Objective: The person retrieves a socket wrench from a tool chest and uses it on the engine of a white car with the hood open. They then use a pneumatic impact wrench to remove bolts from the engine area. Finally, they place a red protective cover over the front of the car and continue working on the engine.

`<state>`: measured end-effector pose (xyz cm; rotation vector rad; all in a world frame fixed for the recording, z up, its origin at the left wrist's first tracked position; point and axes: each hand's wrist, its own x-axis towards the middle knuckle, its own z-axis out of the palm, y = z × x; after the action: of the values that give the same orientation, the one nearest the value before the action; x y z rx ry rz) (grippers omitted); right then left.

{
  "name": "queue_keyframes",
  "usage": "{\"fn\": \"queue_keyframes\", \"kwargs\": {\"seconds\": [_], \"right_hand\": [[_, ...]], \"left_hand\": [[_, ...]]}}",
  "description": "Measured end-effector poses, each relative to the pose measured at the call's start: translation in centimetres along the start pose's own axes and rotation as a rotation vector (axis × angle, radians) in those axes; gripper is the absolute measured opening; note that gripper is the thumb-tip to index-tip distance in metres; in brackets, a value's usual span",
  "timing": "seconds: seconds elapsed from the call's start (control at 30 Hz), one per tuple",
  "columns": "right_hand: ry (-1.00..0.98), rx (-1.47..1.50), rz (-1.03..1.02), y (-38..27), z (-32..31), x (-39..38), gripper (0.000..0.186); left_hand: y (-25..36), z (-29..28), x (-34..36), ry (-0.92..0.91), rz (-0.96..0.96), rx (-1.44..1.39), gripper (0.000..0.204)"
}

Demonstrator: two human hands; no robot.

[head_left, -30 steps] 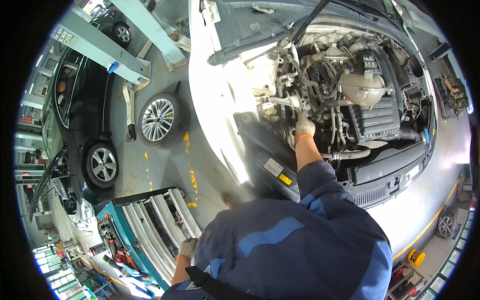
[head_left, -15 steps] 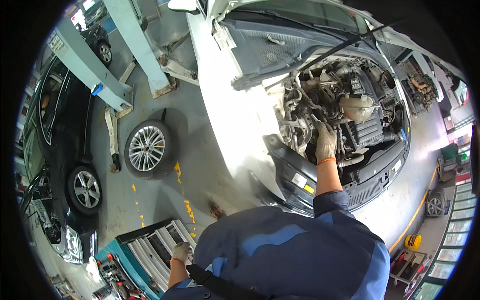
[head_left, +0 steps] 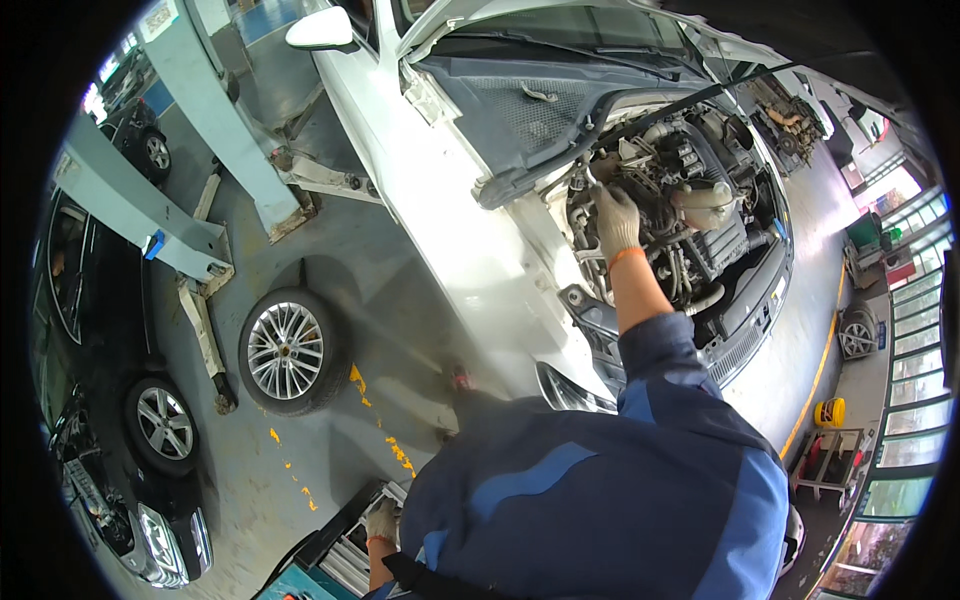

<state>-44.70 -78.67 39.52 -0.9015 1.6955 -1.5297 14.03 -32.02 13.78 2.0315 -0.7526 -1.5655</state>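
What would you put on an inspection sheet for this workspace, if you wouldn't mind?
Surface: grey floor with worn yellow markings.
Job's things: white car, its engine bay exposed; teal cart with silver-edged drawers.
Clutter: loose wheel on the floor; yellow bucket at right.
Left hand: gloved, at the drawers; grip unclear.
Right hand: gloved, over the engine bay; whether it holds anything is unclear.
Cables: pale hose in the engine bay; separate cables too small to tell.
Surroundings: black car at left, pale lift posts, windows at right.
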Motion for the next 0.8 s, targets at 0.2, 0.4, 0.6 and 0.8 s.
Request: {"fn": "queue_keyframes", "kwargs": {"seconds": [0.2, 0.4, 0.6, 0.8], "right_hand": [[0.288, -0.623, -0.199, -0.1, 3.7, 14.0, 0.051], [0.105, -0.013, 0.096, -0.6, 4.7, 17.4, 0.029], [0.071, -0.377, -0.08, -7.9, 5.5, 20.9, 0.048], [0.241, -0.292, -0.337, -4.0, 5.7, 10.7, 0.028]], "left_hand": [[-0.8, -4.6, 2.3, 0.232, -0.095, 0.38, 0.039], [5.7, -6.3, 3.0, 0.291, -0.354, 0.055, 0.043], [16.9, -6.3, 4.2, 0.106, -0.267, 0.118, 0.043], [22.5, -8.2, 9.2, 0.14, -0.229, 0.218, 0.033]]}}
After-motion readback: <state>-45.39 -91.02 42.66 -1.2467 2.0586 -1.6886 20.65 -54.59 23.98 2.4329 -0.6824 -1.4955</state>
